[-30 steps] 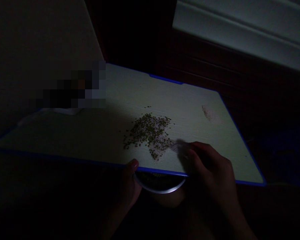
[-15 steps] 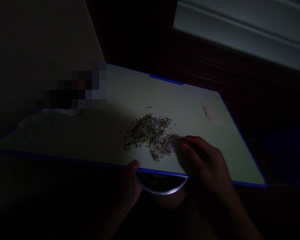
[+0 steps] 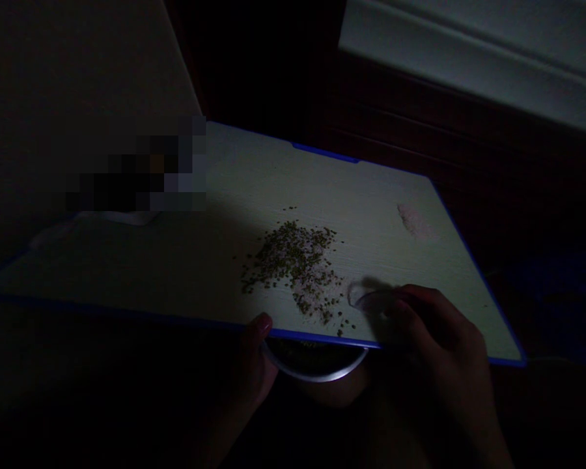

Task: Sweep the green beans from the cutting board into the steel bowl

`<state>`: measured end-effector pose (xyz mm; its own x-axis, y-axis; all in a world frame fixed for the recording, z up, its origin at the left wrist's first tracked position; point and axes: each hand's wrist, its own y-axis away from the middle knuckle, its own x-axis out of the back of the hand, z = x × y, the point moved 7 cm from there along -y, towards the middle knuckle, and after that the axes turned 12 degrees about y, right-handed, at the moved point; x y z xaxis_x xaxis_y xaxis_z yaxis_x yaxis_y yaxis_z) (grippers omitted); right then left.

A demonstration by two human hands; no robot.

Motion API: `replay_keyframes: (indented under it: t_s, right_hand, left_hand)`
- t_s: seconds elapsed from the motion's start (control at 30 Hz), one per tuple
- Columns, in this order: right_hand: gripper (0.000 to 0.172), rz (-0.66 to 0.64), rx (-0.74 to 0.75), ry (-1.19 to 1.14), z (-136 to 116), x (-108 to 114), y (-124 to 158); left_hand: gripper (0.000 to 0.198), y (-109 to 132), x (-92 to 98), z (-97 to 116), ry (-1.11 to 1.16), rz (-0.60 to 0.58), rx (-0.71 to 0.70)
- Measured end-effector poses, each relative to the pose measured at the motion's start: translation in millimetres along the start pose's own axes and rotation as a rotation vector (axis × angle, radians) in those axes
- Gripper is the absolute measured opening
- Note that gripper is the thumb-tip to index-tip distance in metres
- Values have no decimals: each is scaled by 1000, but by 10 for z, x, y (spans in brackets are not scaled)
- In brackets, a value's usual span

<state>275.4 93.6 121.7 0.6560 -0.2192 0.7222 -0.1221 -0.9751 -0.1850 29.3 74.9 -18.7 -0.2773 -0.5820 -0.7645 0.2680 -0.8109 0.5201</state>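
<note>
A pile of small green grains mixed with pale ones (image 3: 293, 260) lies on a pale board with a blue rim (image 3: 381, 195). My right hand (image 3: 434, 332) is closed on a small spoon-like tool (image 3: 364, 296), its tip on the board just right of the pile's near end. A few grains trail toward the near edge. My left hand (image 3: 254, 365) grips the rim of a round metal bowl (image 3: 317, 368), held just under the board's near edge. The bowl's inside is dark.
A small pinkish heap (image 3: 413, 221) sits at the board's far right. A blurred dark patch covers the board's far left. A pale wall lies left and a light moulding upper right; everything else is very dark.
My right hand drew back toward the near edge with the tool, dragging a few grains out of the pile. The left hand and bowl stayed put.
</note>
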Motion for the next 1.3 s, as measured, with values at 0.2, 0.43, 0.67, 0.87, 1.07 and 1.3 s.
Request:
replay_keyframes:
  t_s: [0.2,0.43,0.67,0.87,1.07,1.3]
  right_hand:
    - [13,-31,39,10,-47,-33,17]
    - [16,-8,34,6,-26,-8,35]
    - [16,-59,63,18,-40,-63,46]
    - [14,-59,99,2,-74,-79,64]
    - [14,-97,180,20,-123,-100,79]
    - [13,-88,172,23,-107,-96,65]
  left_hand:
    - [60,17,-89,90,-11,-45,-125]
    - [46,2,-42,56,-19,-16,-52]
    - [55,-11,20,29,10,-1,-21]
    - [65,1,-66,66,44,-30,-82]
    - [73,21,-47,39,57,48,-41]
    - [74,9,-39,49,85,5,-72]
